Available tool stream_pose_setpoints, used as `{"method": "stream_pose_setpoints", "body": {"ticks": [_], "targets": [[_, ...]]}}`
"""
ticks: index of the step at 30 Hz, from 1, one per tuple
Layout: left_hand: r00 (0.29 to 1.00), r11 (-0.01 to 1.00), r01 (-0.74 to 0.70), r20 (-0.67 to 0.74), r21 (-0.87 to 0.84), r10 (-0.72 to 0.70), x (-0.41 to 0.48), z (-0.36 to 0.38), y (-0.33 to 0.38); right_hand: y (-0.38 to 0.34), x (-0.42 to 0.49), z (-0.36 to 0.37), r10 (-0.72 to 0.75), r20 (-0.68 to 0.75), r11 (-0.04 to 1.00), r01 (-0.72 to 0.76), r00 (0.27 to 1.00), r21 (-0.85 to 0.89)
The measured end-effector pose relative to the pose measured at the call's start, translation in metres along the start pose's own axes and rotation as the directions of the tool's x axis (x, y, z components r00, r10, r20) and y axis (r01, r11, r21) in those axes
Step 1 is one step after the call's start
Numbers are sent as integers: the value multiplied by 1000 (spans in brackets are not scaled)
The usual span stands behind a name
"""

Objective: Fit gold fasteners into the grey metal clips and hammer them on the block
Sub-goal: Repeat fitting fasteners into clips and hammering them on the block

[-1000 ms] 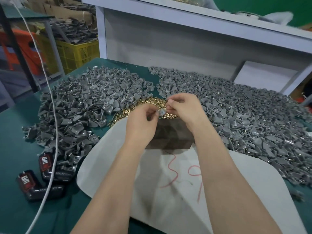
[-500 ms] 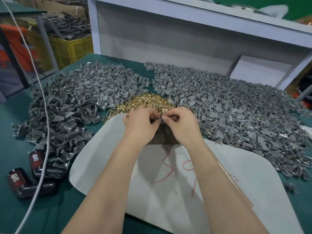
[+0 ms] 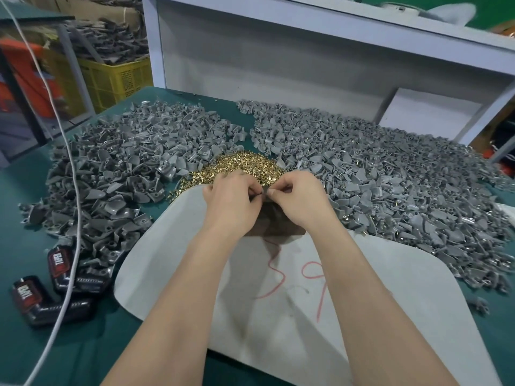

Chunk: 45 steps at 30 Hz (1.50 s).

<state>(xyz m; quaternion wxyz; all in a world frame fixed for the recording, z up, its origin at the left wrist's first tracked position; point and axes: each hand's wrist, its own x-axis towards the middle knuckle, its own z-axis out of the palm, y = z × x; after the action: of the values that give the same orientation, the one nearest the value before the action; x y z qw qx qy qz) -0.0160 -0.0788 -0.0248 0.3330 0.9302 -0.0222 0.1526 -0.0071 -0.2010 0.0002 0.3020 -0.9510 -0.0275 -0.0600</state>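
Grey metal clip (image 3: 262,194), mostly hidden, sits pinched between left grip (image 3: 231,201) and right grip (image 3: 299,203) at frame centre; block (image 3: 271,225) lies just below; clip axis indiscernible.

This is a workshop or small factory where lots of little parts get put together. The green table (image 3: 25,190) is heaped with grey metal clips (image 3: 125,162) from its left edge to its right edge, with a pile of gold fasteners (image 3: 239,165) between the heaps. Past its far left corner stands a yellow crate (image 3: 117,79) full of more parts, near cardboard boxes (image 3: 111,9).
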Motion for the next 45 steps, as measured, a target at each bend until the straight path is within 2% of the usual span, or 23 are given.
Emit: {"method": "stream_pose_setpoints", "body": {"ticks": [6, 10, 15, 23, 31, 34, 37, 39, 41, 43, 45], "targets": [[1000, 999, -13, 12, 39, 13, 0, 0, 2, -14, 4, -6, -12, 72, 983, 25, 997, -184], [1000, 997, -26, 13, 69, 26, -1, -1, 3, -19, 2, -5, -17, 64, 966, 32, 998, -257], [1000, 997, -25, 7, 67, 24, -1, -1, 3, -13, -4, 1, -73, -22, 972, 66, 997, -225], [1000, 1000, -6, -6, 23, 6, -2, -1, 4, 2, -7, 13, -106, -139, 993, 97, 985, -71], [1000, 999, -10, -3, 30, 10, -1, 0, 3, -3, -5, 11, -96, -90, 987, 83, 991, -139], [1000, 1000, -3, -5, 21, 3, -2, 0, 2, 0, -5, 2, -102, -35, 990, 98, 994, -98], [1000, 1000, 1, -12, 10, -1, -2, 1, 1, 21, -7, -18, 0, -150, 1000, 0, 989, -1], [1000, 1000, 8, -8, 0, -8, -1, 2, 2, 41, -10, -28, 161, -161, 965, -190, 974, -182], [1000, 1000, 15, -8, -8, -15, -2, 3, 2, 53, -12, -25, 303, -31, 877, -292, 952, -381], [1000, 1000, 19, -2, -12, -19, -2, 3, 2, 56, -11, -16, 311, 10, 874, -282, 950, -396], [1000, 1000, 18, 3, -20, -18, -2, 3, 2, 56, -10, -15, 276, -62, 895, -280, 959, -347]]}}
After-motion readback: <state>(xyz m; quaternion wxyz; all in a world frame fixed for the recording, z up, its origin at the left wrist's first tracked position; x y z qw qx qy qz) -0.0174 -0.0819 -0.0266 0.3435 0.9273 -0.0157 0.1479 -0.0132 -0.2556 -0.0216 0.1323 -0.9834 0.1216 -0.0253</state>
